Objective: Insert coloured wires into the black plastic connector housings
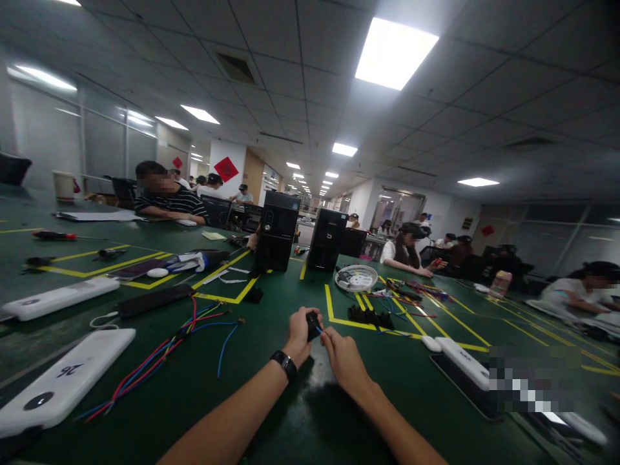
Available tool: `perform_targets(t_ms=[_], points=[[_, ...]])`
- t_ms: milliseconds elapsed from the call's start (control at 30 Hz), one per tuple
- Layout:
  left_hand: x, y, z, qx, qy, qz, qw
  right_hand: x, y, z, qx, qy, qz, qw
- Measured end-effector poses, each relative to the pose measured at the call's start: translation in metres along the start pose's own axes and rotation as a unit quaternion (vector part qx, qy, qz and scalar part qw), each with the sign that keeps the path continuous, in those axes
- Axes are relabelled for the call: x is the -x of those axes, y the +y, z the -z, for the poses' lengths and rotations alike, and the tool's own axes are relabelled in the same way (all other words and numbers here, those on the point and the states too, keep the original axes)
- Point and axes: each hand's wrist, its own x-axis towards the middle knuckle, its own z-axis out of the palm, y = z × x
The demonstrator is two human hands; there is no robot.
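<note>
Low in the middle of the view, my left hand (298, 336), with a dark band at its wrist, is closed around a small black block (312, 327) whose exact kind I cannot make out. A short blue wire (319, 329) runs from the block's right side to the fingertips of my right hand (343, 358), which pinch it. Whether the wire's end is inside the block is hidden. To the left lies a bundle of red, blue and yellow wires (167, 345). Several black pieces (371, 318) sit together beyond my right hand.
Two black computer towers (278, 231) stand ahead on the green table (271, 413). A white basket (357, 287) sits right of them, near more loose wires (411, 294). White power banks (72, 371) and a screwdriver (55, 236) lie left. Other people sit around the table.
</note>
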Motion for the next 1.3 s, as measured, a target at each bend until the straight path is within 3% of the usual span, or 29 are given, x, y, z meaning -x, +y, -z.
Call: perform_targets(t_ms=[233, 500, 600, 767, 1000, 1200, 1300], points=[[-0.007, -0.007, 0.004, -0.013, 0.034, -0.015, 0.999, 0.003, -0.012, -0.017, 0.003, -0.011, -0.012, 1.0], [-0.009, 0.002, 0.009, -0.068, 0.005, -0.078, 0.995, -0.006, -0.007, 0.006, -0.092, 0.04, 0.0, 0.995], [-0.01, -0.002, 0.008, -0.079, 0.0, -0.104, 0.991, -0.005, -0.002, 0.004, -0.091, 0.054, 0.01, 0.994], [-0.013, -0.004, 0.005, -0.065, -0.009, -0.089, 0.994, -0.001, 0.0, -0.016, -0.047, 0.011, -0.004, 0.999], [-0.013, 0.001, 0.009, -0.071, -0.029, -0.091, 0.993, -0.01, -0.008, 0.01, -0.075, 0.051, 0.008, 0.996], [-0.01, 0.001, 0.004, -0.045, -0.031, -0.076, 0.996, -0.003, -0.006, -0.007, -0.047, -0.002, -0.005, 0.999], [-0.011, 0.002, 0.005, -0.055, -0.041, -0.083, 0.994, -0.006, -0.007, -0.002, -0.068, 0.014, 0.005, 0.998]])
